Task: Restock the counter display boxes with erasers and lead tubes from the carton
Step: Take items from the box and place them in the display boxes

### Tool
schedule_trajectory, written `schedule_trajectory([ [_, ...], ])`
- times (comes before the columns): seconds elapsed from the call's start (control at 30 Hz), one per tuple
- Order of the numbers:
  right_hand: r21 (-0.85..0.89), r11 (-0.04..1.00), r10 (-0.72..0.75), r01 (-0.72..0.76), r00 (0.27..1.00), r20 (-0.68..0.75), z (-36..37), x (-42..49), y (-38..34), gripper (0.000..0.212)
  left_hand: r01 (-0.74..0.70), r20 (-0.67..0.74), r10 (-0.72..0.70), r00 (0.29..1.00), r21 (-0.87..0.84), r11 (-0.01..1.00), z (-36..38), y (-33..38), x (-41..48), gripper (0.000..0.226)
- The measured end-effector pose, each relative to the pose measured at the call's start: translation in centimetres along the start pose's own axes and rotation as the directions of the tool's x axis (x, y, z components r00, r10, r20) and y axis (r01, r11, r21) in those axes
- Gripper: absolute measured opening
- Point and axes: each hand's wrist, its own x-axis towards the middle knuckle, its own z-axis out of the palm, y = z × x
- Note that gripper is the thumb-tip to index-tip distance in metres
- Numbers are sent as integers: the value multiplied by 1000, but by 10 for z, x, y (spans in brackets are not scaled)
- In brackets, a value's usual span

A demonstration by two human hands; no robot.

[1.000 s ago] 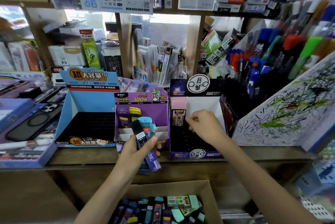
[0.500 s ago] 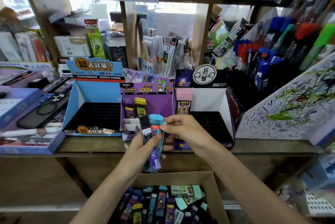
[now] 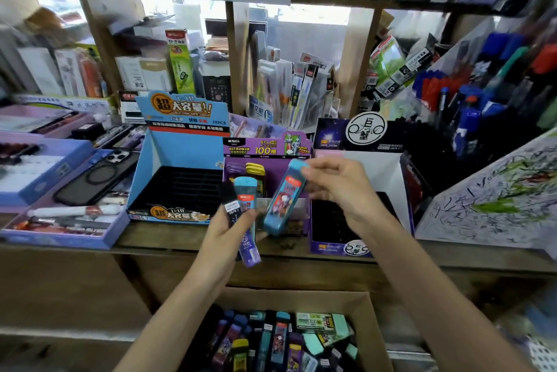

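Teal lead tube [image 3: 283, 200], cartoon-printed label

right grip [image 3: 337, 188] quit eraser box [image 3: 388, 172], pinches teal tube [image 3: 283, 200] off tubes [image 3: 244, 201] in left grip [image 3: 224, 230]

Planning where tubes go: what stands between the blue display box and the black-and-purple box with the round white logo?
The purple lead-tube display box, holding purple and yellow lead tubes; the head view shows it.

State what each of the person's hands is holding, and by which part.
Right hand pinches a blue lead tube near its top end. Left hand grips a bundle of tubes around its middle.
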Motion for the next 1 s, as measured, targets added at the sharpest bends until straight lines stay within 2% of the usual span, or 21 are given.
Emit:
schedule_trajectory([
  [0.03,-25,998,-64,62,996,-58,-1,6,-5,7,-1,-12,1,1000,9,1000,-5,1,0,18],
  [0.1,-122,971,-219,204,967,-132,-1,19,-15,16,-11,-45,13,999,42,999,-14,1,0,17],
  [0.2,-267,910,-356,317,927,-114,8,33,-14,17,-6,-108,13,994,68,998,-23,1,-3,17],
  [0.33,-424,837,-392,346,920,-24,20,39,9,15,23,-103,-16,995,63,998,-27,0,-7,16],
  [0.5,-574,757,-338,312,939,66,24,38,30,19,1,-52,3,999,80,997,-23,2,-7,14],
  [0.63,-565,774,-283,287,954,97,24,31,24,26,-27,12,26,1000,93,995,-12,5,-3,15],
  [0.73,-613,693,-419,380,904,87,22,16,20,26,-49,43,44,998,123,991,-3,6,0,15],
  [0.77,-588,695,-444,413,890,100,22,10,19,25,-60,60,53,997,133,989,0,6,0,15],
  [0.87,-454,814,-323,362,932,164,26,-2,19,25,-82,112,64,992,158,984,7,6,2,15],
  [0.93,-416,856,-244,306,950,197,29,-3,19,17,-83,146,58,988,170,982,9,5,2,14],
  [1.0,-352,891,-226,288,952,209,29,-1,15,11,-79,141,56,988,167,983,9,3,1,20],
])
